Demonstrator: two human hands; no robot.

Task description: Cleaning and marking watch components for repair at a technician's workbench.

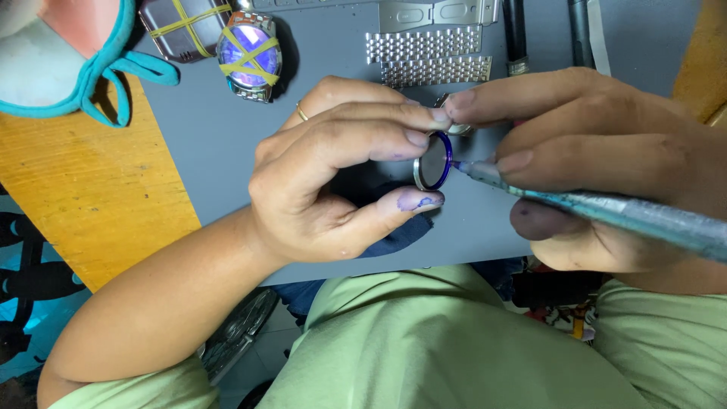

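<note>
Blue-rimmed round watch bezel (pixel 433 160), metal, glass-faced, held on edge above the grey mat (pixel 212 129). Pinched at top and bottom rim between fingers and ink-stained thumb of left hand (pixel 333 170). Immediately right of that pinch: blue marker pen (pixel 606 208), clenched in right hand (pixel 606 159), tip touching the ring's right edge, long axis running right and slightly near. Farther off on mat: steel bracelet links (pixel 424 45), taped wristwatch (pixel 249 53). Orange wooden bench (pixel 83 182) at left.
</note>
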